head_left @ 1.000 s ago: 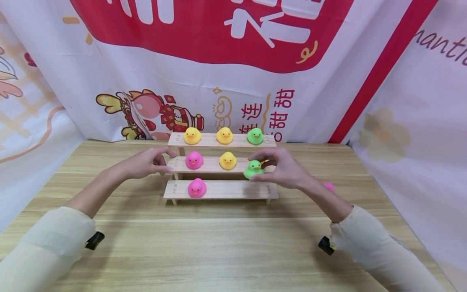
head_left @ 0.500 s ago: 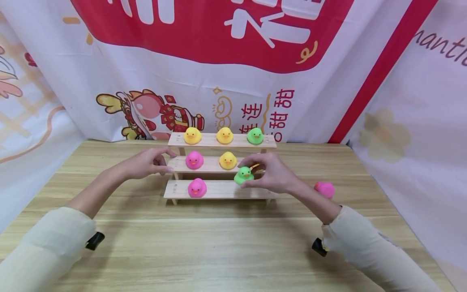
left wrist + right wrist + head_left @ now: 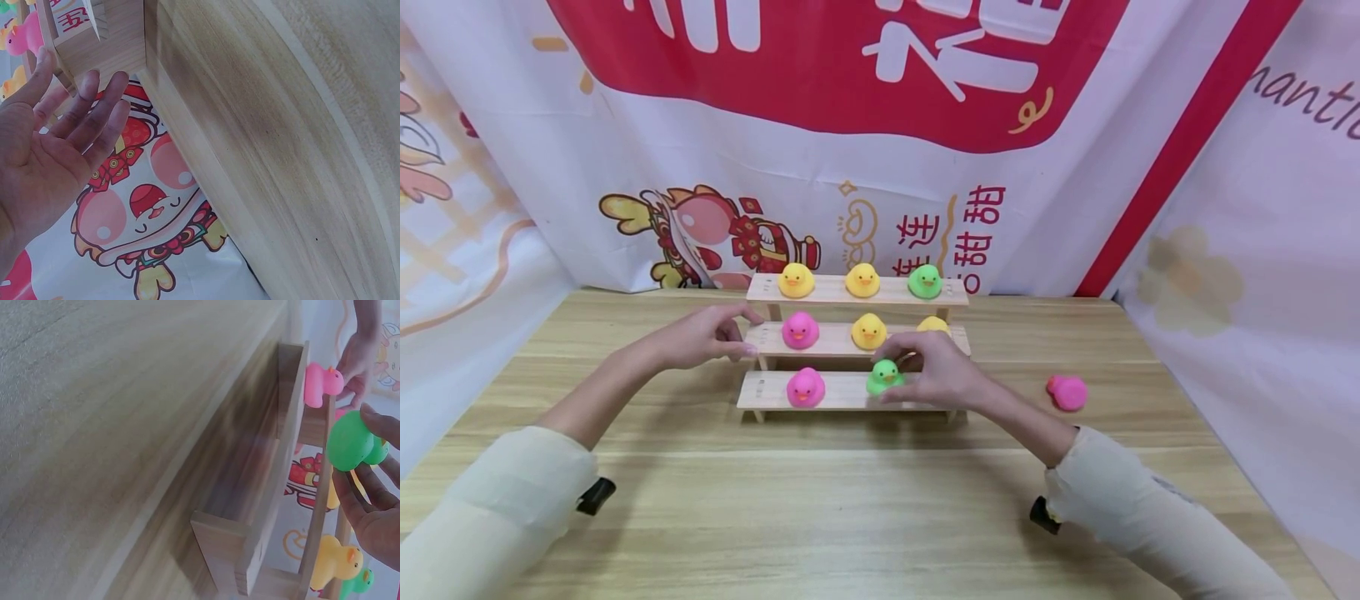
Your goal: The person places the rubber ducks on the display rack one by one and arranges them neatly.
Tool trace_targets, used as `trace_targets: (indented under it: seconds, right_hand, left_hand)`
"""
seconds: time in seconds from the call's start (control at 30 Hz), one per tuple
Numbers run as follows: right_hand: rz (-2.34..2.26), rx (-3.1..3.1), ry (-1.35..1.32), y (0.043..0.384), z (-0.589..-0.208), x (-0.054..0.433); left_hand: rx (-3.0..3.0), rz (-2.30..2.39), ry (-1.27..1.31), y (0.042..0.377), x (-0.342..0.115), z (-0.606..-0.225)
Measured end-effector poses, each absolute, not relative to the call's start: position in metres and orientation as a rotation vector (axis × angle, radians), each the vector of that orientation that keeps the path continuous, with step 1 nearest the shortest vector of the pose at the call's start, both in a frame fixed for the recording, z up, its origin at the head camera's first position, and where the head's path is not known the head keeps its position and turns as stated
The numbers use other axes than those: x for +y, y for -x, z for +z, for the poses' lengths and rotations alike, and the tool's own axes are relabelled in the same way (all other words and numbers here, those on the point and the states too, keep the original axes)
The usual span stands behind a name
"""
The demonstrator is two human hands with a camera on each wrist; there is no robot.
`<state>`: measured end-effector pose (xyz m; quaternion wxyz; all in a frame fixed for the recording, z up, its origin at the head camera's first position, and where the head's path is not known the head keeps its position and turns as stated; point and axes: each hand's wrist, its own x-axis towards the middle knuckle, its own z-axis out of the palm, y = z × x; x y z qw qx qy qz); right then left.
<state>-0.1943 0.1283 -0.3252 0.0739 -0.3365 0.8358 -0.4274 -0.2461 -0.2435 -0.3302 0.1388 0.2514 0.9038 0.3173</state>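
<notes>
My right hand pinches a green rubber duck between thumb and fingers, right over the bottom tier of a three-tier wooden display rack. In the right wrist view the green duck shows apart from the shelf board. My left hand holds the left end of the rack's middle tier, thumb at the front edge and index finger at the back. A pink rubber duck sits on the bottom tier, left of the held one. Above it stand another pink duck and a yellow duck.
A yellow duck on the middle tier is partly hidden by my right hand. The top tier bears two yellow ducks and a green duck. Right of the rack, a pink duck lies tipped over on the wooden table. Printed cloth hangs behind.
My right hand has carried the green duck left and down from the middle tier's right end to the bottom tier. The yellow duck behind has come into view. My left hand stays put.
</notes>
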Motion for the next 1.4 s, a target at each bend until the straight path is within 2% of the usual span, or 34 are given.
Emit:
trace_targets:
  seconds: [0.4, 0.67, 1.4]
  right_hand:
    - [-1.109, 2.641, 1.012, 0.194, -0.339, 0.116]
    - [-0.997, 2.779, 1.126, 0.191, -0.349, 0.108]
    - [-0.837, 2.972, 1.146, 0.183, -0.358, 0.102]
  left_hand:
    - [2.611, 0.926, -0.722, 0.245, -0.242, -0.330]
    - [2.606, 0.936, -0.724, 0.244, -0.242, -0.330]
    - [2.628, 0.910, -0.722, 0.246, -0.243, -0.332]
